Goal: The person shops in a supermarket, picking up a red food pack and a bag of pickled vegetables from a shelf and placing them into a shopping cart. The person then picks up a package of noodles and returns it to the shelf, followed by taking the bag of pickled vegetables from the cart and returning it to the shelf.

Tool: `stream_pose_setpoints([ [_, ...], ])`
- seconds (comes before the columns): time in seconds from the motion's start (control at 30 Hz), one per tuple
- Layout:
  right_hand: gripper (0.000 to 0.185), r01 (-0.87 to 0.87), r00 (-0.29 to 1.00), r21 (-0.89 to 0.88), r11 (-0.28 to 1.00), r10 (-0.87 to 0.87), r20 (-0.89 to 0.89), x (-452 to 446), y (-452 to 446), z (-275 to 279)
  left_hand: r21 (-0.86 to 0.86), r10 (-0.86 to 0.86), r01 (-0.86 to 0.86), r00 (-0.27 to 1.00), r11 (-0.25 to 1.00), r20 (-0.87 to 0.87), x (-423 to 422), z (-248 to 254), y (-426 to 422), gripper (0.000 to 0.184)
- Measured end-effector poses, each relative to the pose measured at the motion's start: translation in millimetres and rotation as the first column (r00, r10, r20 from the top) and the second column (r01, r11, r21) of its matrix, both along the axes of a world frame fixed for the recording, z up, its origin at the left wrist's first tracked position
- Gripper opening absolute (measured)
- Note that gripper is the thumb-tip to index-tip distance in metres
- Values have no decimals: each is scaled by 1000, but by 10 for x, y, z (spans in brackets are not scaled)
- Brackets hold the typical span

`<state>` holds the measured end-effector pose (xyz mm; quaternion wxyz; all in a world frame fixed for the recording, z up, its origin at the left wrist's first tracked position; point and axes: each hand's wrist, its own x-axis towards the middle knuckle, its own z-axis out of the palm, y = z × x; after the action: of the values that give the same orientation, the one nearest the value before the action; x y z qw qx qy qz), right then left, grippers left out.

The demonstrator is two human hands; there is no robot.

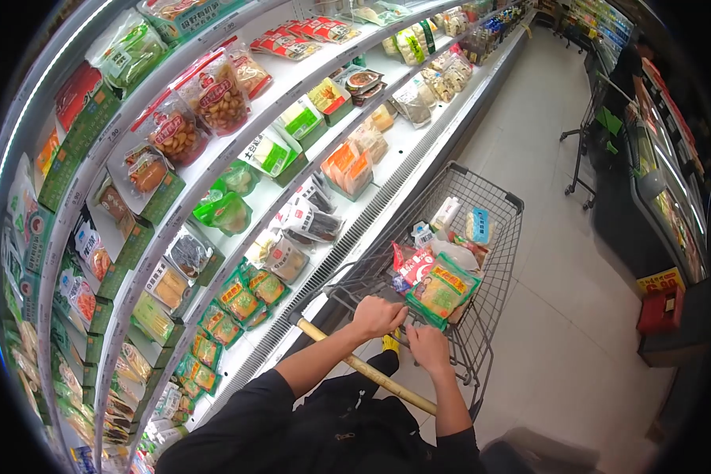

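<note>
A wire shopping cart (504,237) stands in front of me, its yellowish handle (371,373) crossing beneath my forearms. Beyond the handle, my left hand (378,317) is closed near the cart's rear edge. My right hand (429,347) is closed too, a little to the right and lower, with a gap between the two. What the fingers hold, if anything, is hidden. Just ahead of both hands a green and orange food packet (444,291) lies on top of the goods. Around it are a red packet (411,262), a blue-labelled packet (478,226) and a white package (445,213).
Curved refrigerated shelves (292,87) full of packaged food run along my left. The aisle floor (557,268) extends ahead on the right. Another person (626,75) stands there beside a second cart (583,130) and a display case (671,189). A red box (660,310) sits nearer.
</note>
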<state>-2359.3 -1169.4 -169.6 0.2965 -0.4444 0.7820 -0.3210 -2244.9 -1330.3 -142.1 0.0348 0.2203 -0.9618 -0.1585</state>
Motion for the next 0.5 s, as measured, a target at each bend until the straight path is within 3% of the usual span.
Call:
stream_pose_setpoints([
  [0.03, 58, -13, 998, 20, 1000, 12, 66, -96, -43, 35, 8, 3, -3, 1000, 1000, 10, -91, 10, -43, 43],
  [0.17, 59, -21, 998, 26, 999, 19, 57, -439, -213, 19, 0, -5, 5, 1000, 1000, 2, -416, -15, -214, 43],
  [0.27, 59, -17, 999, -3, 1000, 17, 28, -655, -330, -68, -7, 1, -2, 1000, 1000, -14, -650, -16, -330, 42],
  [0.33, 60, -11, 995, -28, 1000, 8, -99, -784, -411, -130, -2, 7, -7, 1000, 1000, -14, -797, -21, -404, 42],
  [0.5, 59, -37, 997, -33, 999, 34, -73, -1166, -598, -50, -13, 2, -2, 999, 1000, -50, -1126, -42, -584, 41],
])
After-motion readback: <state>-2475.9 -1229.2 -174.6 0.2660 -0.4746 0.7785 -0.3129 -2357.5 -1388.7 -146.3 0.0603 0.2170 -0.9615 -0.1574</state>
